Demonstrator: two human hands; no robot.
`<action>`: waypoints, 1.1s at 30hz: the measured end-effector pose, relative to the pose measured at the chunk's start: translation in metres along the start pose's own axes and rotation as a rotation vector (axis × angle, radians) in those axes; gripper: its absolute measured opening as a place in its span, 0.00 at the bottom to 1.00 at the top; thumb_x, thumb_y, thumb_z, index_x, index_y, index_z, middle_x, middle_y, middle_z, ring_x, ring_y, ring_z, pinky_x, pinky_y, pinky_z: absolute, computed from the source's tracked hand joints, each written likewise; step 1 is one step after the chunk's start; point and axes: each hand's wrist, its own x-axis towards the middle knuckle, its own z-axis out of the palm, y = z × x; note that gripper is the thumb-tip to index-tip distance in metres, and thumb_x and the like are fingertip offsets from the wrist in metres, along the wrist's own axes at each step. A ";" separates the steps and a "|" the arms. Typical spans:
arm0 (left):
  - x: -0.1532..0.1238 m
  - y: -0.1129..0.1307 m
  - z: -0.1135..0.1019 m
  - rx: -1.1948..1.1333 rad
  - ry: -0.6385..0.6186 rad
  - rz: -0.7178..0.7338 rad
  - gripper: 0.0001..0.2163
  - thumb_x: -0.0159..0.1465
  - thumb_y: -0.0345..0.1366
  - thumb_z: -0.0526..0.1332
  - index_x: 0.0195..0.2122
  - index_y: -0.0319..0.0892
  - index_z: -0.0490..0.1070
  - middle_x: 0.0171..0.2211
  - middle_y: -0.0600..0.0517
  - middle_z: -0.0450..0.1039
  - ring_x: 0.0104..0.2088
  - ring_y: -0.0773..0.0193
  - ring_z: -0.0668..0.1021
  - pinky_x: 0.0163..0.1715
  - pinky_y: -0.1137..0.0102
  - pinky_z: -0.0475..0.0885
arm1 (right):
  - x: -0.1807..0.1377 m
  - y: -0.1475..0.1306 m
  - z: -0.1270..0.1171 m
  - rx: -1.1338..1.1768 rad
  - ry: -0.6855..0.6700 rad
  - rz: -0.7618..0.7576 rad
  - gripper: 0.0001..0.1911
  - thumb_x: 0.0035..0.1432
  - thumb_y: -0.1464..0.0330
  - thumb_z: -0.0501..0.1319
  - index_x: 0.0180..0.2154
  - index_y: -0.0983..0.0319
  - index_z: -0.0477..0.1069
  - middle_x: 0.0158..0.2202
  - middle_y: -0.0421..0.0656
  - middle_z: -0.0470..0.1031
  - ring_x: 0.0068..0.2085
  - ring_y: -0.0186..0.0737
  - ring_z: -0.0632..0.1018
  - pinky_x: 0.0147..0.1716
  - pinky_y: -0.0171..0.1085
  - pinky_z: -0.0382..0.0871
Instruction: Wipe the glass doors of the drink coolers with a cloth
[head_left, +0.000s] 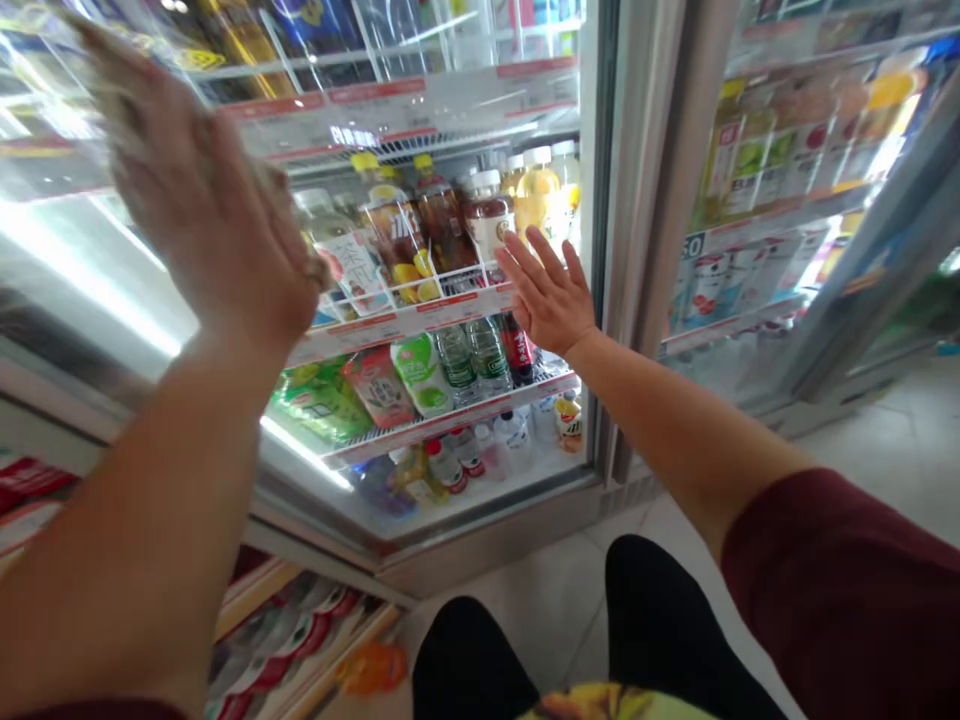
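Shelving [259, 598] with red-labelled goods stands at the lower left, beside the left forearm. Above it the left hand [217, 220], blurred, lies over a pale cloth [109, 80] at the upper left, fingers close together and stretched upward; whether they grip the cloth I cannot tell. The step in hand looks like a wiping stroke across the front of the glass-fronted cooler [487, 545]; the next move seems to call for the cloth kept flat, with even pressure. In the middle, bottles [491, 235] stand on the racks beyond the hands. Just right of them the right hand [551, 295] is empty, fingers fanned, palm toward the glass, though contact is uncertain. Farther right stands a second cooler [870, 275]
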 end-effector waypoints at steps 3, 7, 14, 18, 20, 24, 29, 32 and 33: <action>-0.024 0.035 0.010 0.052 -0.158 0.248 0.30 0.75 0.46 0.59 0.74 0.34 0.62 0.78 0.43 0.53 0.81 0.46 0.44 0.78 0.38 0.36 | 0.000 -0.001 0.001 0.008 0.011 0.004 0.41 0.73 0.69 0.46 0.80 0.44 0.34 0.81 0.30 0.52 0.81 0.52 0.51 0.80 0.65 0.42; -0.007 0.017 -0.007 0.130 -0.116 0.264 0.35 0.75 0.50 0.57 0.75 0.30 0.58 0.79 0.43 0.50 0.81 0.43 0.46 0.74 0.33 0.35 | 0.000 -0.001 0.001 0.014 0.009 0.004 0.39 0.73 0.68 0.45 0.80 0.45 0.37 0.80 0.31 0.53 0.81 0.52 0.51 0.80 0.65 0.42; -0.026 0.020 0.013 0.152 0.014 0.145 0.31 0.78 0.44 0.55 0.77 0.31 0.54 0.81 0.41 0.43 0.81 0.51 0.41 0.78 0.42 0.35 | -0.001 0.001 0.002 0.044 0.016 -0.010 0.40 0.73 0.68 0.46 0.80 0.45 0.36 0.80 0.32 0.53 0.81 0.52 0.51 0.80 0.65 0.41; -0.048 0.047 0.022 0.047 -0.294 0.317 0.23 0.76 0.45 0.60 0.67 0.36 0.71 0.75 0.46 0.62 0.81 0.52 0.49 0.80 0.47 0.38 | -0.001 0.001 0.003 0.052 0.026 -0.011 0.39 0.74 0.69 0.45 0.80 0.46 0.35 0.81 0.34 0.52 0.81 0.53 0.51 0.80 0.66 0.41; -0.039 0.040 0.012 0.074 -0.244 0.304 0.24 0.77 0.44 0.59 0.68 0.34 0.69 0.76 0.46 0.60 0.80 0.49 0.50 0.79 0.43 0.39 | -0.001 0.002 0.004 0.046 0.033 -0.014 0.39 0.74 0.68 0.44 0.80 0.47 0.35 0.81 0.34 0.53 0.81 0.54 0.52 0.80 0.66 0.42; -0.034 0.022 0.010 0.215 0.041 0.221 0.29 0.78 0.40 0.56 0.76 0.33 0.56 0.79 0.42 0.50 0.81 0.45 0.47 0.78 0.39 0.42 | -0.002 0.003 0.003 0.039 0.031 -0.016 0.39 0.74 0.67 0.45 0.80 0.46 0.37 0.80 0.34 0.54 0.81 0.54 0.52 0.80 0.67 0.43; -0.096 0.039 0.055 0.158 -0.069 0.465 0.26 0.77 0.34 0.54 0.75 0.37 0.60 0.77 0.43 0.58 0.81 0.53 0.47 0.81 0.50 0.45 | -0.002 0.003 0.000 0.058 0.013 -0.005 0.38 0.74 0.65 0.46 0.80 0.50 0.42 0.80 0.36 0.55 0.81 0.58 0.52 0.78 0.70 0.44; -0.109 0.036 0.061 0.131 -0.199 0.601 0.23 0.77 0.35 0.54 0.73 0.45 0.64 0.73 0.50 0.66 0.80 0.59 0.54 0.81 0.54 0.47 | -0.002 0.003 -0.001 0.068 0.017 -0.001 0.36 0.75 0.65 0.46 0.80 0.53 0.46 0.80 0.39 0.57 0.81 0.59 0.53 0.78 0.70 0.44; -0.106 0.031 0.057 0.134 -0.178 0.586 0.23 0.78 0.36 0.54 0.73 0.45 0.64 0.73 0.50 0.66 0.80 0.58 0.52 0.81 0.51 0.45 | -0.002 0.003 -0.001 0.067 0.021 -0.003 0.36 0.75 0.64 0.46 0.80 0.53 0.47 0.80 0.40 0.57 0.81 0.59 0.53 0.78 0.70 0.44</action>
